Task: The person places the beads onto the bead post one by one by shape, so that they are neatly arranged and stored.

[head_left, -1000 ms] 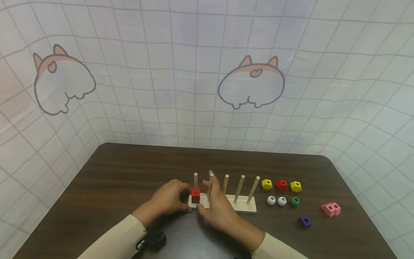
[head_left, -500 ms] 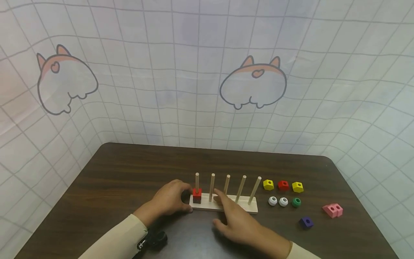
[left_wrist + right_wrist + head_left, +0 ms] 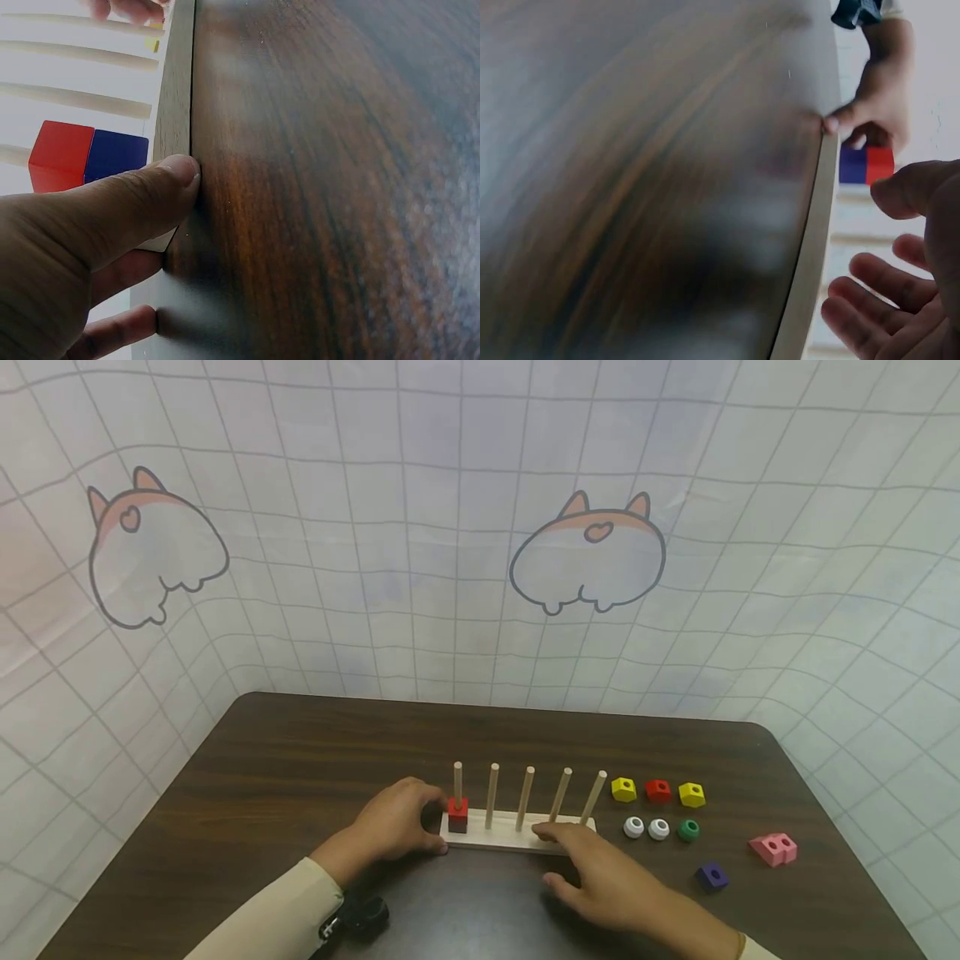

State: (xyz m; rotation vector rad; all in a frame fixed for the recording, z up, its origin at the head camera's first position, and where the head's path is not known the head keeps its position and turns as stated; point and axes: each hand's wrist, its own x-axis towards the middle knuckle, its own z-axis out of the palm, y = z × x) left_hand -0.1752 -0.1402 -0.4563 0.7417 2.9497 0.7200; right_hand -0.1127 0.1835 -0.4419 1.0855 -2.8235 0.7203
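Observation:
A pale wooden peg board (image 3: 480, 837) with several upright pegs lies on the dark table. On its leftmost peg sits a red block (image 3: 60, 156) stacked over a dark blue block (image 3: 117, 154). My left hand (image 3: 393, 821) grips the board's left end, thumb (image 3: 169, 176) on the front edge and fingers around the end. My right hand (image 3: 611, 872) hovers at the front right of the board, fingers loosely spread and holding nothing. In the head view its index finger overlaps the base near the right pegs.
Right of the board lie two yellow blocks (image 3: 623, 790), a red block (image 3: 657, 791), two white beads (image 3: 633, 827) and a green bead (image 3: 688, 830). Farther right are pink blocks (image 3: 774, 849) and a purple block (image 3: 712, 877). A patterned curtain (image 3: 450, 568) hangs behind the table.
My right hand has moved away from the left pegs, sliding rightward along the board's front. The left hand has kept its grip on the board's end, and the stacked blocks have stayed put.

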